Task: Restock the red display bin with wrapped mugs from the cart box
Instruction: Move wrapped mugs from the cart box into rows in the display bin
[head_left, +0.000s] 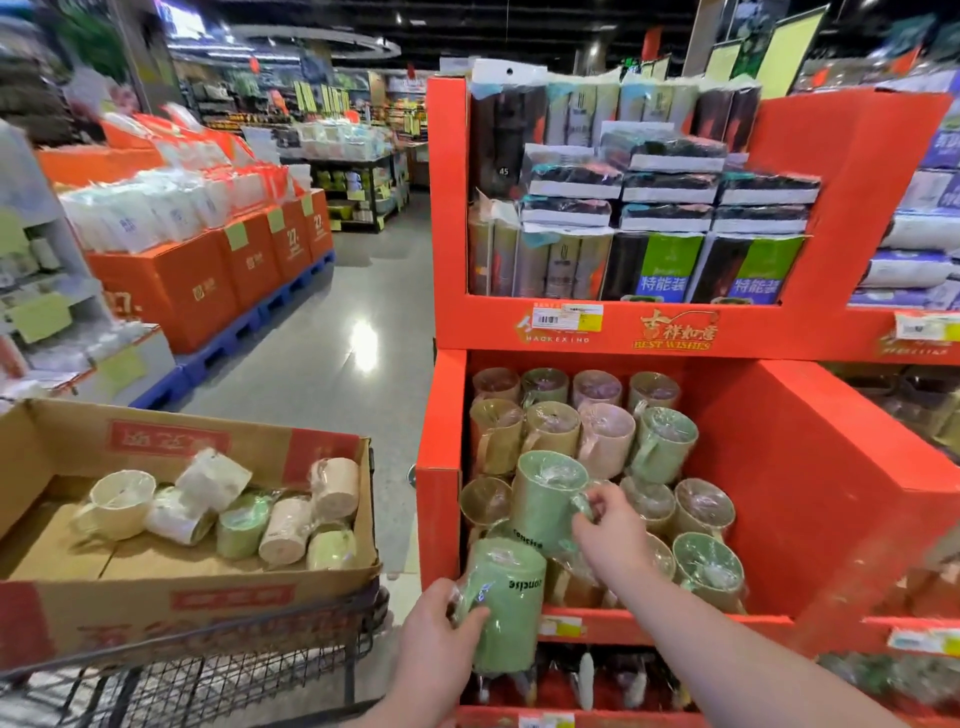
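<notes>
Wrapped mugs (605, 436) mostly fill the red display bin (810, 467); several remain in the cart box (156, 597), lower left. Left hand (436, 623) grips one green mug (506, 603), right hand (608, 525) another.

Bright, even overhead store light under a dark ceiling (519, 31). White glare patch on the polished floor (363, 335). Plastic wrap glints on every mug (550, 473). Back corners of the red bin (810, 467) shaded. Far shelves (353, 171) and left edge soft, smeared. Wide-angle bowing at the edges; reds oversaturated.
</notes>
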